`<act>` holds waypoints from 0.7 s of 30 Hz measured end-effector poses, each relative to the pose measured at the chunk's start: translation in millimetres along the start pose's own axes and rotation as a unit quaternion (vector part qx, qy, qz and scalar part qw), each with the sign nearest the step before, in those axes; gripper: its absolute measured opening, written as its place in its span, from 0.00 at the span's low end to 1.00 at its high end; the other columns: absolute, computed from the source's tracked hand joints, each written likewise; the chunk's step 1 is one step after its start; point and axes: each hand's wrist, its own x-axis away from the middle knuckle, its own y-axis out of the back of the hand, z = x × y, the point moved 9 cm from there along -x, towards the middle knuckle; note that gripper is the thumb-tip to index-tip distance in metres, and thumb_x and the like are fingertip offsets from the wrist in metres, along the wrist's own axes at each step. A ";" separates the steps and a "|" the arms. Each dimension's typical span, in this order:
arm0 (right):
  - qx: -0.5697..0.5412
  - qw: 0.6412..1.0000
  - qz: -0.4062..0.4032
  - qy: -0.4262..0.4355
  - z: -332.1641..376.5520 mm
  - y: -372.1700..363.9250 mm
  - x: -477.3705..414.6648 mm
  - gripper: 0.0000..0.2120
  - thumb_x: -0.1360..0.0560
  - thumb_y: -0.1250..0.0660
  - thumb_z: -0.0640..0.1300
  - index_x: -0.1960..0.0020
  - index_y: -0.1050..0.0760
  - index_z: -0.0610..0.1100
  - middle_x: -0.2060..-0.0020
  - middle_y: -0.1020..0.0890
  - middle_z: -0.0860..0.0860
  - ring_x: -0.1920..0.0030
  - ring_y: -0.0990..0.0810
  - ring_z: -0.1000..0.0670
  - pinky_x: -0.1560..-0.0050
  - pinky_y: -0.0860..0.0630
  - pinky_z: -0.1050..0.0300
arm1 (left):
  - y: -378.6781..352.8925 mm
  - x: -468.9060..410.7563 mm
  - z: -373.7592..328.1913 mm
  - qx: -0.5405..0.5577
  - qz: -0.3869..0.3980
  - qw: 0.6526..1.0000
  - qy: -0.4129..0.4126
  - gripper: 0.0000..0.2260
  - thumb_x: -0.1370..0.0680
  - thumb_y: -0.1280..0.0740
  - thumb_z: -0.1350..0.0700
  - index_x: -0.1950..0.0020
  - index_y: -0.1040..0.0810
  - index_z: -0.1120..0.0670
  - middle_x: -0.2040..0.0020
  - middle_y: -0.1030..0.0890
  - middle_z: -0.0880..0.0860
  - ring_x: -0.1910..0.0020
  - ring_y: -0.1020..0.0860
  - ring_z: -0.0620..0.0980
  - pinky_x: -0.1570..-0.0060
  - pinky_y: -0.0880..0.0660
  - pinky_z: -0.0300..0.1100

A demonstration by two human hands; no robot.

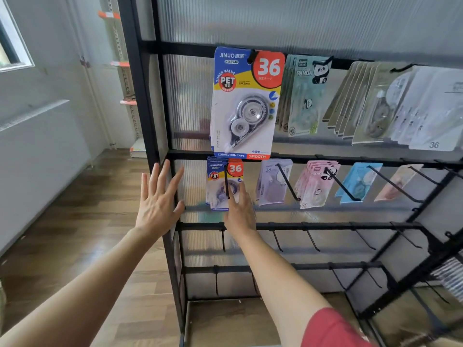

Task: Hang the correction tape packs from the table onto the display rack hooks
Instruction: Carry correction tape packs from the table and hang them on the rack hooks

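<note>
Correction tape packs (216, 172), the blue JINUO ones, hang on a second-row hook (226, 184) of the display rack (325, 225), right under another JINUO pack (246, 103). Right hand (238, 211) touches their lower right edge, can't tell if it's pinching. Left hand (156, 204) is spread wide by the rack's left post.

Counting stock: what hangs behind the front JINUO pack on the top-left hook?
Edges of more packs peek out at the lower left of the front JINUO pack; it covers the rest, so their number cannot be told.
</note>
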 end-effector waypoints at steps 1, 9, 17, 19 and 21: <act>0.001 1.000 0.005 -0.005 -1.3 -0.4 7.4 0.39 0.22 0.37 0.38 0.22 0.59 0.53 0.23 0.59 0.44 0.23 0.53 0.39 0.29 0.35 0.45 | 1.4 4.9 -0.8 0.007 0.001 1.000 0.001 0.39 0.29 0.27 0.57 0.23 0.43 0.54 0.23 0.46 0.61 0.24 0.54 0.60 0.28 0.69 0.46; 0.005 0.997 0.048 -0.052 -12.9 -9.4 98.1 0.37 0.21 0.38 0.43 0.21 0.58 0.53 0.22 0.56 0.44 0.23 0.50 0.41 0.28 0.38 0.43 | -3.1 71.0 -15.9 0.049 0.068 0.996 -0.002 0.35 0.25 0.29 0.56 0.22 0.43 0.53 0.22 0.47 0.60 0.23 0.53 0.60 0.27 0.59 0.57; 0.031 0.996 0.058 -0.068 -28.6 6.0 171.3 0.33 0.20 0.41 0.44 0.21 0.56 0.52 0.23 0.48 0.44 0.24 0.46 0.43 0.27 0.42 0.48 | -14.6 139.0 -36.8 0.065 0.215 0.973 0.055 0.31 0.20 0.39 0.47 0.21 0.50 0.49 0.21 0.54 0.56 0.23 0.58 0.57 0.26 0.61 0.55; 0.036 0.995 0.064 -0.068 -32.0 7.5 185.9 0.33 0.19 0.41 0.44 0.21 0.56 0.52 0.23 0.48 0.45 0.24 0.46 0.43 0.26 0.44 0.47 | -10.9 152.3 -43.6 0.061 0.228 0.970 0.061 0.31 0.20 0.40 0.46 0.21 0.52 0.49 0.21 0.55 0.56 0.23 0.58 0.57 0.26 0.61 0.55; 0.043 0.994 0.074 -0.064 -35.1 6.8 200.9 0.33 0.20 0.41 0.44 0.21 0.56 0.53 0.22 0.49 0.45 0.24 0.47 0.42 0.26 0.47 0.45 | -5.7 165.2 -51.3 0.055 0.238 0.967 0.066 0.32 0.20 0.40 0.46 0.21 0.52 0.49 0.21 0.55 0.56 0.23 0.58 0.57 0.26 0.61 0.55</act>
